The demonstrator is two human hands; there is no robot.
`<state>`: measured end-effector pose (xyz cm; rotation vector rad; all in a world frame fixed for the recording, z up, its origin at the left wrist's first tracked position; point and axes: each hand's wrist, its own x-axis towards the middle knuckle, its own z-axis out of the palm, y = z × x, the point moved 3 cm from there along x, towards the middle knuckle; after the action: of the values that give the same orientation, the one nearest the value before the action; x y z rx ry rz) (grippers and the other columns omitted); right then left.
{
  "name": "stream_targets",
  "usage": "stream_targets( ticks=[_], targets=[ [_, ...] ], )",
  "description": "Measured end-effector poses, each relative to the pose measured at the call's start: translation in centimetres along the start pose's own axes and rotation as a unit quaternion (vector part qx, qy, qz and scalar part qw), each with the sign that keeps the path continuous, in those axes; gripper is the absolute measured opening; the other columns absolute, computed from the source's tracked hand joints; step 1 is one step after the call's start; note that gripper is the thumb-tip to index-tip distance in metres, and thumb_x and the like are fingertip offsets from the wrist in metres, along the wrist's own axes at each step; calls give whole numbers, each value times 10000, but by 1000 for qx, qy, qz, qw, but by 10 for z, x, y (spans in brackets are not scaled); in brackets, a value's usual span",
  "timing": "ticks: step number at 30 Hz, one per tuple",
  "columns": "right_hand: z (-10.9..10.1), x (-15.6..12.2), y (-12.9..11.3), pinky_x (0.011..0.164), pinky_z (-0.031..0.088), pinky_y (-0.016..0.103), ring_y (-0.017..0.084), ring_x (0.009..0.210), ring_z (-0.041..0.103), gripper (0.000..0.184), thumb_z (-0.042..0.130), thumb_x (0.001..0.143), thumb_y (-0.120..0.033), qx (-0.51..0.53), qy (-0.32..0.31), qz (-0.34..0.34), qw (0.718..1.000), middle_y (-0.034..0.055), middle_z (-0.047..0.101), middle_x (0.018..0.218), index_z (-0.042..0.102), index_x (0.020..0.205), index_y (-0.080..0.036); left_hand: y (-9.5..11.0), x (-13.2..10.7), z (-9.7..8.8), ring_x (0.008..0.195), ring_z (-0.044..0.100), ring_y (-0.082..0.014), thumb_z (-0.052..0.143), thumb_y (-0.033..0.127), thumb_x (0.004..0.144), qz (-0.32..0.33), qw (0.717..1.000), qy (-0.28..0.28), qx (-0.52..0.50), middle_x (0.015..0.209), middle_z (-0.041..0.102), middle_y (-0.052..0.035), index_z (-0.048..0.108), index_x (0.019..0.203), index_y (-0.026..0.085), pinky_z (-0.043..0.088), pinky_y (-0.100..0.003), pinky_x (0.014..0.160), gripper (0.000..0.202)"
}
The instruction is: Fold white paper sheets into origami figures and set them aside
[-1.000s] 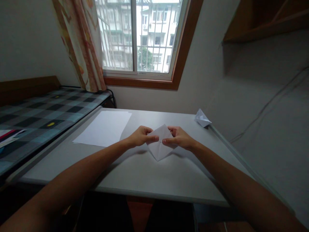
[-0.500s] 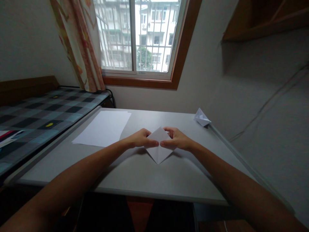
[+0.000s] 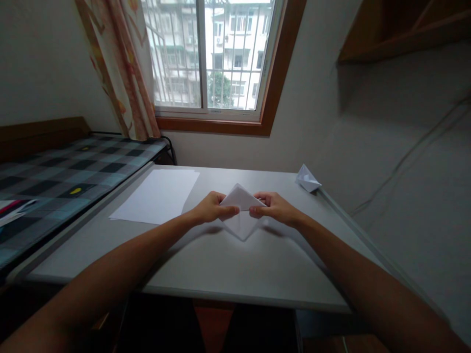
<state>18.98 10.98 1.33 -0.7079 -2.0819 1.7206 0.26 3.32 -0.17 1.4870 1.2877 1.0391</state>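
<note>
A white sheet folded into a diamond shape, the folded paper [image 3: 242,226], is held between both hands just above the table, one corner toward me and one away. My left hand [image 3: 214,207] grips its left side, thumb on the near face and fingers behind, mostly hidden. On the right side my right hand [image 3: 274,208] pinches it the same way, its thumb across the face. The thumbs point at each other with a small gap between them. A crease or edge crosses the paper near the thumbs.
The pale table [image 3: 235,274] bears a stack of white paper [image 3: 158,193] at the back left. A folded paper boat [image 3: 308,178] stands at the back right edge. Left of the table is a bed with a checked cover [image 3: 73,171]. A window [image 3: 206,59] lies beyond.
The folded paper has tilted and risen slightly away from me. My thumbs have drawn a little farther apart, and the right hand has shifted slightly right.
</note>
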Motion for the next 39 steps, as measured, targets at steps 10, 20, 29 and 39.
stream_targets(
  ticks=[10, 20, 29, 39],
  targets=[
    [-7, 6, 7, 584, 461, 259, 116, 591, 576, 354, 798, 572, -406, 52, 85, 14, 995, 36, 648, 656, 667, 719, -112, -2, 2, -2, 530, 498, -88, 706, 396, 678, -3, 1000, 25, -10, 628, 584, -16, 672, 755, 76, 349, -200, 502, 331],
    [-1, 5, 3, 518, 434, 240, 97, 516, 527, 323, 786, 581, -400, -20, 83, 21, 996, 12, 598, 565, 668, 663, -110, -4, 2, -1, 558, 533, -102, 739, 395, 642, -46, 998, -30, -9, 694, 639, -46, 696, 784, 81, 367, -202, 514, 348],
    [-4, 1, 2, 637, 492, 250, 115, 636, 610, 357, 759, 647, -418, -27, 0, 3, 1000, 44, 672, 706, 685, 813, -111, -7, 0, -2, 601, 587, -131, 734, 375, 661, -58, 998, 23, -34, 761, 678, -80, 709, 860, 79, 434, -227, 554, 357],
    [-12, 3, 5, 630, 530, 274, 124, 576, 634, 405, 758, 606, -495, -4, 79, 17, 997, 41, 666, 612, 664, 710, -115, -2, -2, 0, 555, 537, -101, 692, 387, 702, -27, 998, 58, -13, 681, 646, -51, 689, 767, 79, 388, -200, 516, 315]
  ],
)
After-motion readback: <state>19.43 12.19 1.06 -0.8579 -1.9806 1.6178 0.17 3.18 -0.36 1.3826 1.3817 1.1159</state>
